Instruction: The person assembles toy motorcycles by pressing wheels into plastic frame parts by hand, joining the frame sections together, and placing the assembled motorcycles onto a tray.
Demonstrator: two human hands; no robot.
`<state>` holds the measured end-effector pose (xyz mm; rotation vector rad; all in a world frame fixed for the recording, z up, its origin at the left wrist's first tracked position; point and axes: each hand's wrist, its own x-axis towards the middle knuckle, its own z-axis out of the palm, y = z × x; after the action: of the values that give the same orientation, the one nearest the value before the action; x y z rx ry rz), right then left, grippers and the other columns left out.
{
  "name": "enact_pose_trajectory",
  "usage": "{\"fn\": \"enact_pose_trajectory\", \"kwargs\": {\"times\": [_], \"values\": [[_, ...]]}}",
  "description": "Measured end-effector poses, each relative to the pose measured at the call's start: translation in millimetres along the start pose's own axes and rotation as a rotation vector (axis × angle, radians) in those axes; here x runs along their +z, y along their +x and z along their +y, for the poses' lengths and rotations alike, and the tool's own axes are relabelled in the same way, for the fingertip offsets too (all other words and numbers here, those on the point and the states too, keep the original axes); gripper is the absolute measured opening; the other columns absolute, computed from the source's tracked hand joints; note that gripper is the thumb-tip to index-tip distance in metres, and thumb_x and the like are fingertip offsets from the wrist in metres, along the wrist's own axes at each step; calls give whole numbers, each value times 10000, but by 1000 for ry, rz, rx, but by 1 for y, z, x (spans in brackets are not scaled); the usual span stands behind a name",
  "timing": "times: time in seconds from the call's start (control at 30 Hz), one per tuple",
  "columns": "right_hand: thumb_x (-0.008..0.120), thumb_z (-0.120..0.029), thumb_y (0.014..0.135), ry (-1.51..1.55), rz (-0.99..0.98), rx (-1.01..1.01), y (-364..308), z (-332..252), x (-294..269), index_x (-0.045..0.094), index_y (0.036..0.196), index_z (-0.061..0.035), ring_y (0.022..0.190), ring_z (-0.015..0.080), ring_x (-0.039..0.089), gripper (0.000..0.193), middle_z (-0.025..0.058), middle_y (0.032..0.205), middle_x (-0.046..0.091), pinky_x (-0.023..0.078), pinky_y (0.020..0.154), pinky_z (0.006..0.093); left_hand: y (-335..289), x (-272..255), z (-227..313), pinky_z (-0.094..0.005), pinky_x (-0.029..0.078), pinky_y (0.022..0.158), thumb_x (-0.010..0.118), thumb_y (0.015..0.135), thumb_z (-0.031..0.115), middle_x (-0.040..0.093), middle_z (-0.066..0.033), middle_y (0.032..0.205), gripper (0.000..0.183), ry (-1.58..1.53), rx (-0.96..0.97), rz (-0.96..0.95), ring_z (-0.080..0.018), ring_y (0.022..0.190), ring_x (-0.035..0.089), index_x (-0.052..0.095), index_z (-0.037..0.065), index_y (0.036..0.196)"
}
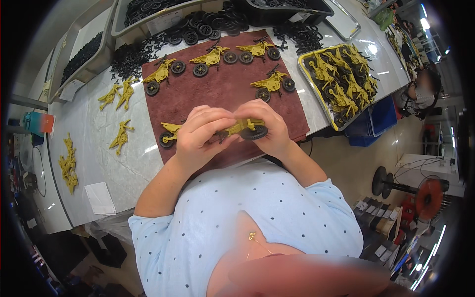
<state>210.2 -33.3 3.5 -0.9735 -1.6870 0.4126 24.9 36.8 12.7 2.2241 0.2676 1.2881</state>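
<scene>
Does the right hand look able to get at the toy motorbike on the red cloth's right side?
Likely yes: only bare cloth seems to separate the right hand from that motorbike, though the hand would probably first need to let go of the held motorbike.

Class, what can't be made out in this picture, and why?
Head view:
- held bike: parts covered by fingers
- bike by the left hand: one end, behind that hand
- black bin: far side, cut off by the upper edge
- small black parts: single shapes, too small and heaped
</scene>
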Motion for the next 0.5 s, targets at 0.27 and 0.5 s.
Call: {"fn": "enact_pose_trajectory", "kwargs": {"times": [0.27, 0.5], "values": [[765, 61, 626, -27, 69, -9, -5, -9, 9, 601, 1041, -26, 840, 245, 579, 454, 98, 925, 601, 474, 741, 342, -2, 0, 5, -320, 455, 696, 818, 606, 29, 689, -69, 897, 364, 0, 13, 25, -196, 765, 644, 693, 28, 947], [700, -63, 817, 34, 131, 29, -4, -16, 20, 571, 1057, -14, 851, 231, 546, 277, 101, 909, 581, 465, 751, 331, -1, -6, 6, -312, 443, 681, 807, 629, 37, 690, -65, 868, 314, 7, -49, 17, -187, 695, 628, 695, 16, 921]]}}
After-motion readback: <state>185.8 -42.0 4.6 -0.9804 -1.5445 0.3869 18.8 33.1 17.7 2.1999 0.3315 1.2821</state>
